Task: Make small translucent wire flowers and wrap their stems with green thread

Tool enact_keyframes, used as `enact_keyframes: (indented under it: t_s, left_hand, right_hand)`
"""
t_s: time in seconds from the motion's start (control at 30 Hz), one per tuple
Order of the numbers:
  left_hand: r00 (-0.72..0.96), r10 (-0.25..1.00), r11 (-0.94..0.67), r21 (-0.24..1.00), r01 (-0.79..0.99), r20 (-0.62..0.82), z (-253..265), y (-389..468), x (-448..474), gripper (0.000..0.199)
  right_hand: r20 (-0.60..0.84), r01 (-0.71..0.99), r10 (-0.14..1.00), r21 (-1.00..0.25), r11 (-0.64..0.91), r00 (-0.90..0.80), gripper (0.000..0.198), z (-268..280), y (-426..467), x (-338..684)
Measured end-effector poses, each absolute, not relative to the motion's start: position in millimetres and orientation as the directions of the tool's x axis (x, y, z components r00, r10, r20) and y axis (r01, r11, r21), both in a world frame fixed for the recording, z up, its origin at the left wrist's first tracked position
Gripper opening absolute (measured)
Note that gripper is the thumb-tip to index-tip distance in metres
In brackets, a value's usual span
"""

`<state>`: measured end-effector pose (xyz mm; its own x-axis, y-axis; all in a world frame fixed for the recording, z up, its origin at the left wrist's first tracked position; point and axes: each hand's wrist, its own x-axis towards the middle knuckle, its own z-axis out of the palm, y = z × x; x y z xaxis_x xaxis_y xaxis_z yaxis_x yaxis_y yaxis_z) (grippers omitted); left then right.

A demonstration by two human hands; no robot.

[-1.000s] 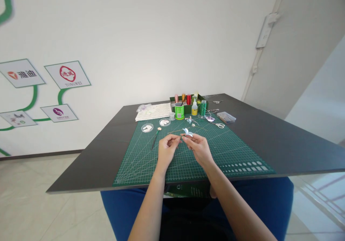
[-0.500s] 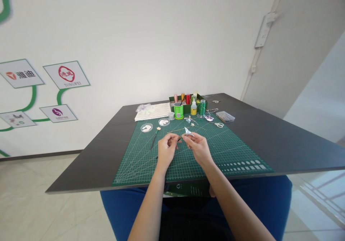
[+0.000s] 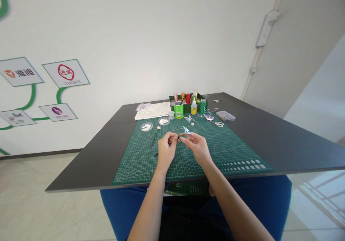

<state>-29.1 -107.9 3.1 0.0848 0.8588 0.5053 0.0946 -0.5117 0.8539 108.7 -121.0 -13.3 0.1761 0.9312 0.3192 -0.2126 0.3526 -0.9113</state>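
Both my hands meet above the green cutting mat (image 3: 140, 165). My left hand (image 3: 167, 147) pinches a thin dark green stem (image 3: 180, 137), whose dark end sticks out below that hand. At the stem's other end is a small pale blue-white flower (image 3: 186, 130). My right hand (image 3: 197, 147) has its fingertips closed round the stem just under the flower. A second stem with a cream flower head (image 3: 158, 128) lies on the mat to the left. Thin gold-coloured wires (image 3: 178, 129) lie just beyond my hands.
Behind are a green can (image 3: 178, 110), a glue bottle (image 3: 193, 107), a green thread spool (image 3: 202, 107) and a box (image 3: 207, 104) of thread spools. Scissors (image 3: 219, 124) and a clear case (image 3: 225, 116) lie right. Two shallow dishes (image 3: 146, 127) and a white textured sheet (image 3: 157, 110) lie left.
The flower has tilted and shifted slightly left between my hands. More of the green stem shows between my fingertips, and its dark end shows more below my left hand.
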Motion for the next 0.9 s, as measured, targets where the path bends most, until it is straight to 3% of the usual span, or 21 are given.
enact_keyframes:
  t_s: [0.6, 0.9]
  left_hand:
    - [0.093, 0.786, -0.616, 0.762, 0.199, 0.612, 6.0, -113.1, -27.4, 0.019]
    - [0.072, 0.853, -0.522, 0.845, 0.117, 0.517, 0.1, -106.6, -27.6, 0.023]
  right_hand:
    - [0.323, -0.204, 0.929, -0.912, 0.356, 0.179, 0.036, -9.5, -122.7, 106.5]
    - [0.322, -0.172, 0.926, -0.919, 0.356, 0.195, 0.035, -8.7, -124.7, 106.5]
